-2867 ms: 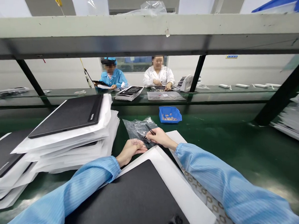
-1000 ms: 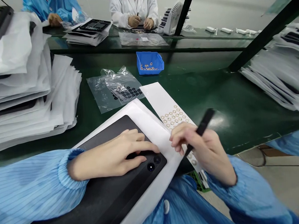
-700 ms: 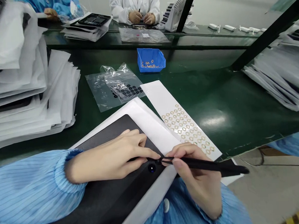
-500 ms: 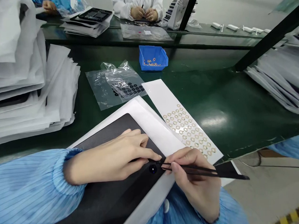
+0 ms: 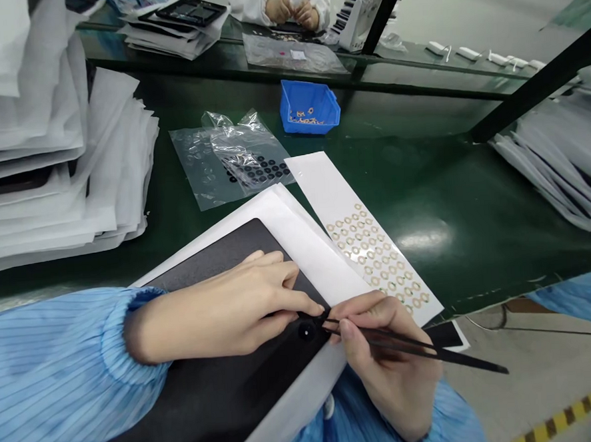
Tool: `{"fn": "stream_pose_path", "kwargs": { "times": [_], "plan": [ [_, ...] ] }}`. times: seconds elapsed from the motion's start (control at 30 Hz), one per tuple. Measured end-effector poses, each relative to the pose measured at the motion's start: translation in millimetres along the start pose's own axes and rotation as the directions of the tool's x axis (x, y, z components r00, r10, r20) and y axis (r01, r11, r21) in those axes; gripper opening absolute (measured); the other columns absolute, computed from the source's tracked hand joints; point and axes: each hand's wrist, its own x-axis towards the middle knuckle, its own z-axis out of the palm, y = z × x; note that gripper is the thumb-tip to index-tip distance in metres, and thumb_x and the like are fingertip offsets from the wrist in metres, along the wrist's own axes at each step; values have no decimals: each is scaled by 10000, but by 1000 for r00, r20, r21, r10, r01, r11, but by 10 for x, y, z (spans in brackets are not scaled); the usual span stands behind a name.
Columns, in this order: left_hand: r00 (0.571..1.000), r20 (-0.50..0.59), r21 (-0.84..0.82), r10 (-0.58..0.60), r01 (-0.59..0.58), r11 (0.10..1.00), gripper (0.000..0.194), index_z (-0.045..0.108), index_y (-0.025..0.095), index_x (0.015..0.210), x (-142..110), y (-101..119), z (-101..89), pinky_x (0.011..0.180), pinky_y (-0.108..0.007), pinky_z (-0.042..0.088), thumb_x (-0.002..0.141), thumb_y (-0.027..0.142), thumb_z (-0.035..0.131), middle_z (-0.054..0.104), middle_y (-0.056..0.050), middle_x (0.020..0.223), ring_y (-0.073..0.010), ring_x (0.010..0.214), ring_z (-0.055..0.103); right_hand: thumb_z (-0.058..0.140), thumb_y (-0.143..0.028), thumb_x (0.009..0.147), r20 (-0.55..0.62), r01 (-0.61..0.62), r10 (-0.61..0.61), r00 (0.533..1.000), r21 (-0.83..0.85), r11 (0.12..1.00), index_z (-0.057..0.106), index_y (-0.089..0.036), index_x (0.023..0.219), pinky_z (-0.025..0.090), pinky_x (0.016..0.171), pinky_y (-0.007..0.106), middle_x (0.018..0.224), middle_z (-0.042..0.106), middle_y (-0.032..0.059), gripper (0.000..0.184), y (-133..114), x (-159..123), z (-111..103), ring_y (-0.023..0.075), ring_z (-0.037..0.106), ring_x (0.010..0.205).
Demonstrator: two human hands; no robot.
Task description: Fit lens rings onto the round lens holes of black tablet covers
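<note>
A flat black panel (image 5: 226, 392) with a round lens-like part (image 5: 306, 330) near its corner lies on white wrapping sheets (image 5: 296, 237). My left hand (image 5: 260, 303) rests on the panel, index finger stretched to the corner beside the round part, other fingers bent; it grips nothing. In my right hand (image 5: 388, 349) a pair of black tweezers (image 5: 408, 345) is pinched between thumb and fingers. The tweezer tips meet the corner close to my left fingertip; anything between them is too small to make out. Beyond the panel lies a white sheet of gold ring-shaped stickers (image 5: 377, 249).
A clear bag (image 5: 252, 160) of black discs and a blue bin (image 5: 310, 107) of small parts stand farther back. Wrapped panels are stacked high at left (image 5: 63, 182) and at right (image 5: 567, 158). Across the bench, a person's hands (image 5: 293, 11) work beyond a dark post (image 5: 532, 90).
The tweezers' rear end has swung slightly down and right while the tips stay at the corner. My left hand has barely moved. The whole view has shifted a little.
</note>
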Motion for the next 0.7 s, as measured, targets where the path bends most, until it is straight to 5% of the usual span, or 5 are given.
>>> {"fn": "stream_pose_path", "kwargs": {
  "times": [0.7],
  "plan": [
    [1000,-17,17,20,-20,1000,313,639,241,1150,-17,-4,19,708,-288,336,904,102,505,497,-23,806,-177,770,432,592,-32,784,-41,29,-30,999,-19,999,532,-209,733,562,505,243,695,620,11,194,3,-20,54,147,651,628]
  ]
}}
